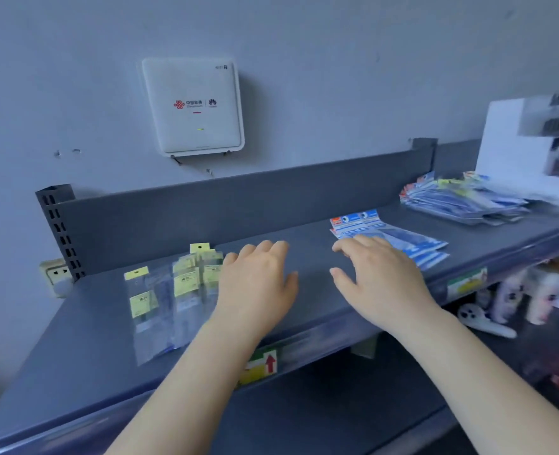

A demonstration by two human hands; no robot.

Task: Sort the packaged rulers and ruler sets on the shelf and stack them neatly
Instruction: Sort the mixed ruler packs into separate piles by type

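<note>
Two bare forearms reach forward from the bottom edge over a dark grey metal shelf point(84, 336), palms down and fingers spread loosely, neither gripping anything. Nearest the viewer, on the shelf's front lip, a green, yellow and white price label with a red arrow point(261, 365) sits below the left wrist. The left hand point(258, 284) hovers over bare shelf, its outer edge covering the right side of a loose group of clear packaged rulers with yellow header cards point(173, 297), which lie overlapping on the left part of the shelf. The right hand point(381, 280) is released too, its fingertips over the near corner of a small stack of blue and white ruler sets point(399, 239) lying flat right of centre. Below the shelf at right, pale plush toys point(531, 297) crowd a lower tier behind a second price label point(467, 281). Farther right and back, an untidy, fanned pile of blue packaged ruler sets point(459, 201) rests against a white display box point(518, 152) holding dark items too blurred to identify. Behind the shelf's upright back panel point(238, 205), a white Wi-Fi router point(192, 106) hangs on the grey wall, and a wall socket point(56, 274) shows beside the slotted shelf post point(59, 231) at far left.
</note>
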